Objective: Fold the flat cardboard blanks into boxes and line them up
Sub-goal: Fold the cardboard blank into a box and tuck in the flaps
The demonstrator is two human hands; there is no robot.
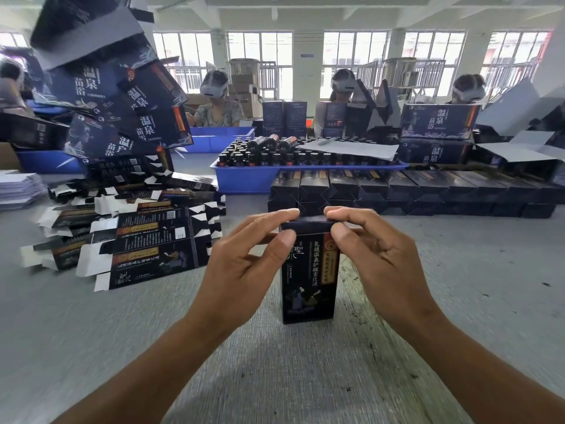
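A dark folded box (307,286) with gold lettering stands upright on the grey table in front of me. My left hand (244,261) pinches its top left corner between thumb and fingers. My right hand (370,255) pinches the top right corner, with its fingers over the closed top flap. Flat cardboard blanks (146,240) lie fanned in a loose pile to the left. Beyond the hands, finished dark boxes (406,191) lie lined up in stacked rows.
A blue tray (244,179) of dark bottles sits behind the rows. Larger dark cartons (122,102) are stacked high at the left, and more cartons (437,120) stand at the right. White sheets (18,188) lie at the left edge. Several people sit across the table.
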